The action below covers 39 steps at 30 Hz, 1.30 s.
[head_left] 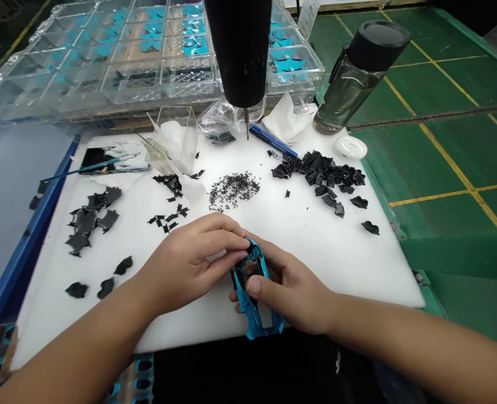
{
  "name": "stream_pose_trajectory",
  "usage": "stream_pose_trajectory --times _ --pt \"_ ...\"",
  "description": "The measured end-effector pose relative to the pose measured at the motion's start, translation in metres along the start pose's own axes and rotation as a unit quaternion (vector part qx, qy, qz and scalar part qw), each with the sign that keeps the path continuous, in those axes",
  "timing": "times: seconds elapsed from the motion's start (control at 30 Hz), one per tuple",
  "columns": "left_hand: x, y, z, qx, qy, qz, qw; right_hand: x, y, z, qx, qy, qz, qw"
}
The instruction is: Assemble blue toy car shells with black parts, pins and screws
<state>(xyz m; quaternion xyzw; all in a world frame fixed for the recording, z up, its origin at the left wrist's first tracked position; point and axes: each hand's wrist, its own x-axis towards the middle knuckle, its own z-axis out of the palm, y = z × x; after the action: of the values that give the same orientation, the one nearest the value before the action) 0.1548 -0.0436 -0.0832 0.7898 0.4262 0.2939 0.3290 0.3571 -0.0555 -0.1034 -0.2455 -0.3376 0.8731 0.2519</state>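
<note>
Both of my hands hold a blue plastic model car body [253, 311] just above the white foam pad [336, 264], near its front edge. My left hand [189, 262] grips the body from the left, with its fingers curled over the top end. My right hand [288, 292] wraps it from the right, with its thumb across the open middle. The hands hide part of the shell. Nearest my left hand lie small black plastic pieces [168, 217], and a loose heap of tiny black screws [234, 191] sits above my hands.
A black electric screwdriver [240, 50] hangs over the pad's far side, its bit pointing down. Black moulded parts lie in heaps at right [320, 174] and left [86, 221]. Stacked clear trays [160, 56] hold blue parts behind. A water bottle [355, 78] stands at the far right.
</note>
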Motion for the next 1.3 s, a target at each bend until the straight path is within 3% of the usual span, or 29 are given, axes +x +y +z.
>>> stream_pose_trajectory --times 0.63,1.07,1.3 --pt "-0.0005 0.0017 -0.0021 0.011 -0.001 -0.028 1.000 -0.0010 -0.0008 -0.0029 0.045 -0.020 0.014 0.999" --pt "0.0004 0.0045 -0.0038 0.029 -0.010 0.035 0.999 -0.0016 -0.0024 -0.0020 0.116 0.006 0.054 0.992" --pt "0.0013 0.0038 -0.0025 0.022 0.003 0.030 0.999 -0.0024 -0.0033 -0.0027 0.131 0.016 0.087 0.987"
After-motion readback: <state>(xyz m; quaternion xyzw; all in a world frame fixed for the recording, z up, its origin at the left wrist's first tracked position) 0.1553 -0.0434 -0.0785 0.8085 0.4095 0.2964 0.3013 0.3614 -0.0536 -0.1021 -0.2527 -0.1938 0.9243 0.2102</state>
